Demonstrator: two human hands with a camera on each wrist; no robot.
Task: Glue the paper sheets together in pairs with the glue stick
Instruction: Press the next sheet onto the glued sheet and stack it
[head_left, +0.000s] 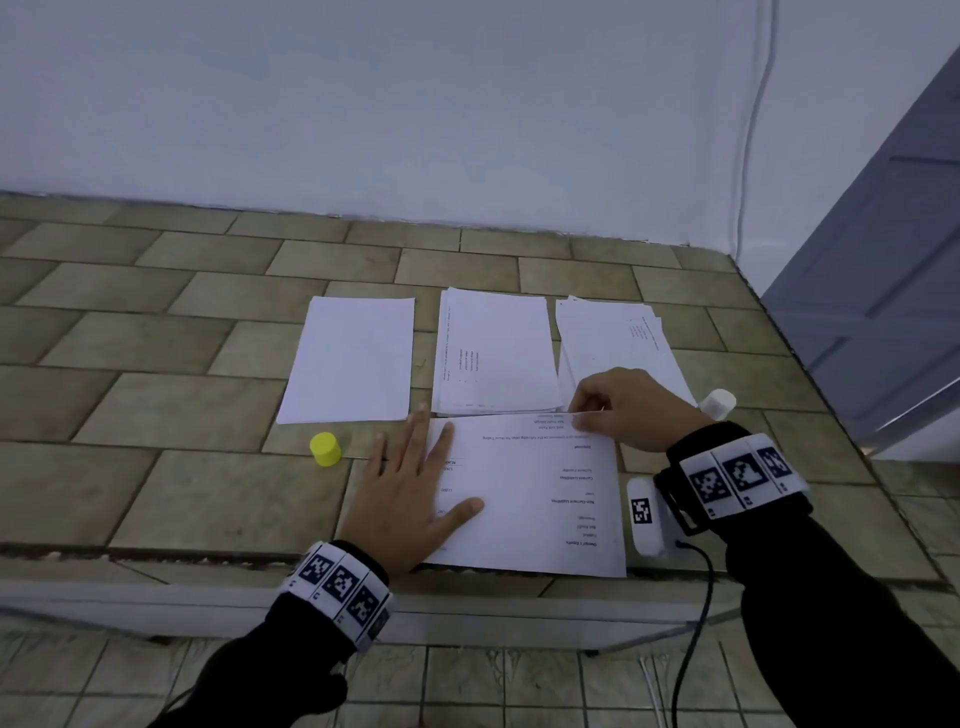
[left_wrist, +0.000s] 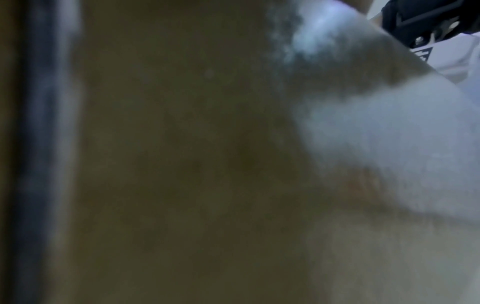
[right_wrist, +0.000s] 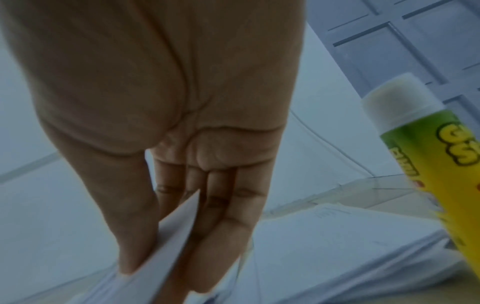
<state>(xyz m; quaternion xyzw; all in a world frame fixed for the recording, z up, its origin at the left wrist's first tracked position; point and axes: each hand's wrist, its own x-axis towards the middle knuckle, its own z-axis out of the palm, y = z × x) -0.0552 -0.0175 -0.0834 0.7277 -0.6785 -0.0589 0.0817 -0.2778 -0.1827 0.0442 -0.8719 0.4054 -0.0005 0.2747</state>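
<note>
A printed sheet (head_left: 535, 499) lies at the tiled table's near edge. My left hand (head_left: 436, 462) lies flat on its left side, fingers spread and straight. My right hand (head_left: 582, 415) pinches the sheet's far right edge between thumb and fingers; the right wrist view shows the thin paper edge (right_wrist: 174, 234) lifted between them. The uncapped glue stick (head_left: 719, 402) stands just behind my right wrist, green and yellow in the wrist view (right_wrist: 441, 164). Its yellow cap (head_left: 325, 449) sits left of my left hand. The left wrist view is dark and blurred, with white paper (left_wrist: 389, 144) at the right.
Three paper stacks lie side by side beyond the sheet: blank one (head_left: 350, 358) left, printed one (head_left: 496, 358) middle, loosely fanned one (head_left: 618, 338) right. The tiled table (head_left: 156, 389) ends at a front edge (head_left: 208, 556). A wall stands behind, a door (head_left: 883, 312) to the right.
</note>
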